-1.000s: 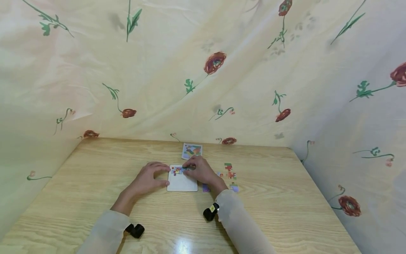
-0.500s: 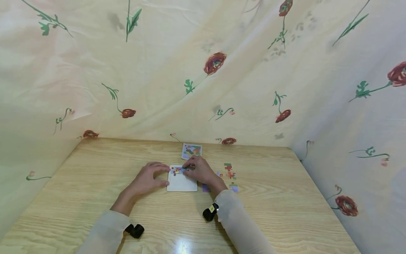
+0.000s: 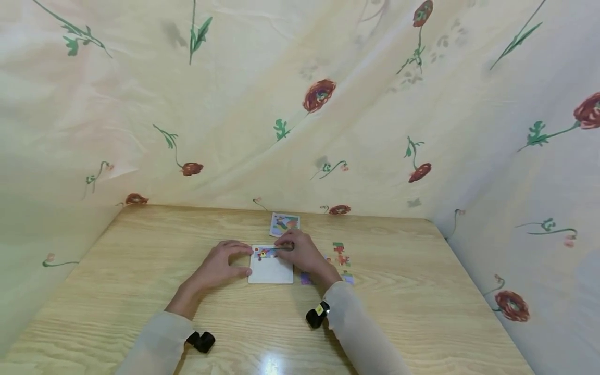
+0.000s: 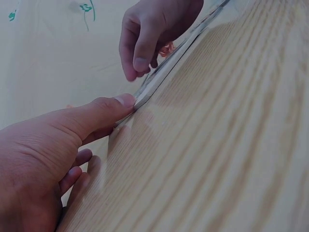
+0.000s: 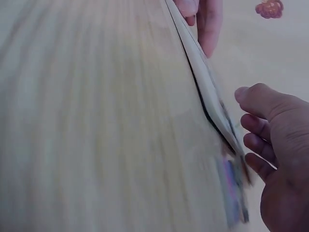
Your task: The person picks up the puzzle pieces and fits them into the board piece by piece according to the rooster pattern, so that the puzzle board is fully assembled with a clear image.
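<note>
A white square puzzle board (image 3: 270, 273) lies flat on the table, with a short row of colourful joined puzzle pieces (image 3: 263, 253) along its far edge. My left hand (image 3: 219, 264) holds the board's left side, thumb near the front corner and index finger near the back one. In the left wrist view, the left thumb (image 4: 113, 108) presses the board's edge. Over the board's far right part is my right hand (image 3: 302, 254), thumb and fingers loosely bent. The right wrist view shows the right thumb (image 5: 256, 96) apart from the lower fingers, with no piece visible between them.
Several loose puzzle pieces (image 3: 344, 260) lie right of the board, some partly behind the right wrist. A small picture card (image 3: 284, 223) sits just beyond the board. Flowered cloth (image 3: 234, 114) hangs behind the wooden table (image 3: 398, 291) and along its sides.
My right hand has shifted slightly to the right along the board's far edge, showing a little more of the piece row. The left hand stays at the board's left side.
</note>
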Demonstrator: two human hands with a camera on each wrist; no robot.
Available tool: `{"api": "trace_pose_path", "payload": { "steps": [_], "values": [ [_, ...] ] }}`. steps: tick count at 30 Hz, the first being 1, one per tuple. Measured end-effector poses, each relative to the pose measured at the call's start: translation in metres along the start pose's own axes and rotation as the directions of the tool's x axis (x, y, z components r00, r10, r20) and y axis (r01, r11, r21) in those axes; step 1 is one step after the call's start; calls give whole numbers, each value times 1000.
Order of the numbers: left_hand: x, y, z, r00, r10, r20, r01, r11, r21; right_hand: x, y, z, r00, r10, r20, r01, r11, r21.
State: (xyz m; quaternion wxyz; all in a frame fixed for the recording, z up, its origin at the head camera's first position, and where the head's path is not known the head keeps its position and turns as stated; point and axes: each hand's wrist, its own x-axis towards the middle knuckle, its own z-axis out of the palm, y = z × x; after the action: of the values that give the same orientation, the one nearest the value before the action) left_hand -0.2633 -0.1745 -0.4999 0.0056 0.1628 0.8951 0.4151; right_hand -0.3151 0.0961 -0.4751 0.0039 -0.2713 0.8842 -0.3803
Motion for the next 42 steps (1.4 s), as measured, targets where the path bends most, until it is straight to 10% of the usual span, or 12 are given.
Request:
{"api": "trace_pose_path", "payload": {
  "steps": [23, 42],
  "values": [
    [0, -1, 1, 1000, 9, -3, -9, 1000, 2, -60, 76, -105, 969, 180, -168, -185, 983, -14],
    [-1, -2, 1, 1000, 12, -9, -12, 1000, -2, -74, 102, -118, 975, 216, -43, -217, 976, -10]
  ]
}}
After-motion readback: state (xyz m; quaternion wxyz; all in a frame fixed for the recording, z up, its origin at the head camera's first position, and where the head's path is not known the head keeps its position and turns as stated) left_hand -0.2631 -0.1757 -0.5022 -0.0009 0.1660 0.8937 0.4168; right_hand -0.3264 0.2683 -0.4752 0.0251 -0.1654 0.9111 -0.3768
